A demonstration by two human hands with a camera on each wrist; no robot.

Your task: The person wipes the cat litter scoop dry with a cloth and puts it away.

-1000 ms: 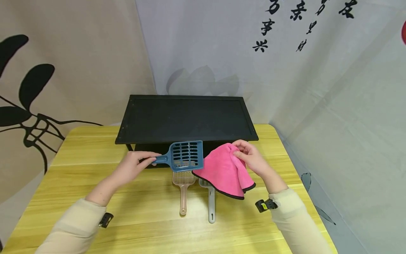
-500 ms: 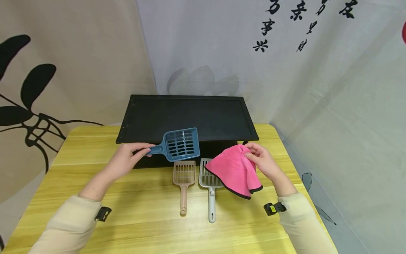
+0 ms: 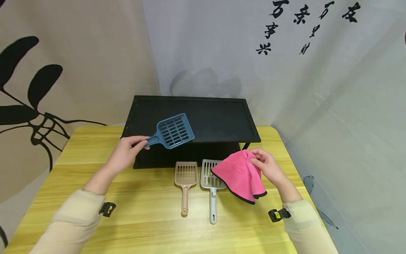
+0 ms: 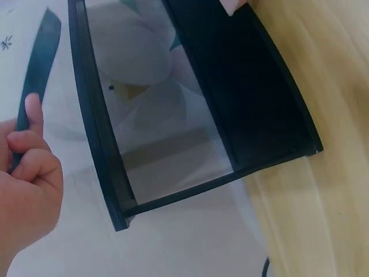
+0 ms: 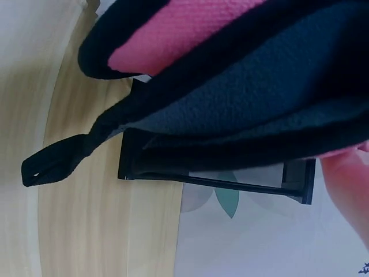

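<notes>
Since a second earlier, the left hand (image 3: 128, 151), pinching the blue scoop (image 3: 174, 131), had risen across the shelf (image 3: 219, 120); the right hand (image 3: 269, 167), pinching one pink cloth (image 3: 241, 176), had moved toward the shelf's right, baring more grey scoop (image 3: 213, 199). There were three scoops; beige (image 3: 185, 192) and grey lay before the shelf. Writing (image 3: 270, 31) behind it included 万事兴.

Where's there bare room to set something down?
Bare table left of the beige scoop; also the black stand's top, right of the held blue scoop. Crowded: around the gray scoop, partly hidden by the pink cloth.
</notes>
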